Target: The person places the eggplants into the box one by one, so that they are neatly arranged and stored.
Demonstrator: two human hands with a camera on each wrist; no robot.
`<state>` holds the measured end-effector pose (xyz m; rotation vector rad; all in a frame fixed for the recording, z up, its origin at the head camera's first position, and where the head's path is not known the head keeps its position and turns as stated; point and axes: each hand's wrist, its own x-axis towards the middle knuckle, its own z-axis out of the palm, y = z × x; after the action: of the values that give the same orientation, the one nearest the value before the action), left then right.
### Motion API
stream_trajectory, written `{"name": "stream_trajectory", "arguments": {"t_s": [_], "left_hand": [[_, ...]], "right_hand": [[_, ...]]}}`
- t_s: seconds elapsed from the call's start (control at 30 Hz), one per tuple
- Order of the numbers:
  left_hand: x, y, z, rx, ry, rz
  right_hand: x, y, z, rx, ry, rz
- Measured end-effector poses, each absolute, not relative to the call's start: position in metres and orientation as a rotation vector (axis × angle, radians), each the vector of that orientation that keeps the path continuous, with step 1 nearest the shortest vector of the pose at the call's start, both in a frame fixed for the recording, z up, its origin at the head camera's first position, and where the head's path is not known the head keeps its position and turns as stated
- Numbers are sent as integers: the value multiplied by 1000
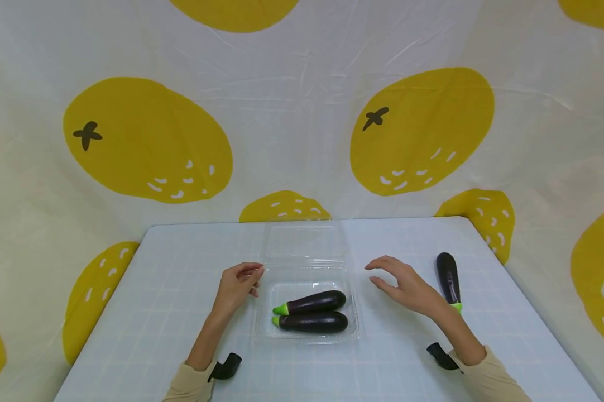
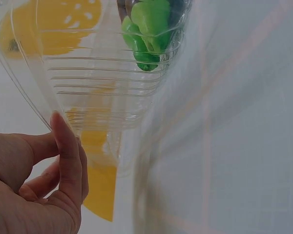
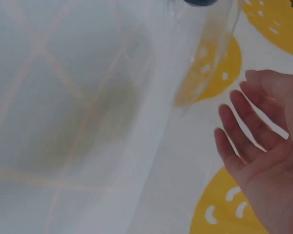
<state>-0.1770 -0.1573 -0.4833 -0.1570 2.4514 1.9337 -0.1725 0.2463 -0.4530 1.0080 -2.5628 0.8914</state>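
Observation:
A clear plastic clamshell container lies with its lid folded back toward the wall. Two dark purple eggplants with green caps sit side by side in its base; the green caps show through the plastic in the left wrist view. My left hand pinches the container's left rim near the hinge, thumb and fingertips at the edge. Off the container's right side, my right hand hovers with relaxed, spread fingers and nothing in them. A third eggplant lies beyond the right wrist, its green end partly hidden by the forearm.
A pale checked cloth covers the table. Behind it hangs a white sheet printed with large yellow fruit. Dark wrist-worn pieces show at both cuffs.

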Motion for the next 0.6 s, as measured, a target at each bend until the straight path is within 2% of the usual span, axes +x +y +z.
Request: {"name": "stream_trajectory", "arguments": {"t_s": [0.6], "left_hand": [[-178,-157,-483,-173,2457,1918]], "right_hand": [[-166,290,-462,827,-2487,826]]}}
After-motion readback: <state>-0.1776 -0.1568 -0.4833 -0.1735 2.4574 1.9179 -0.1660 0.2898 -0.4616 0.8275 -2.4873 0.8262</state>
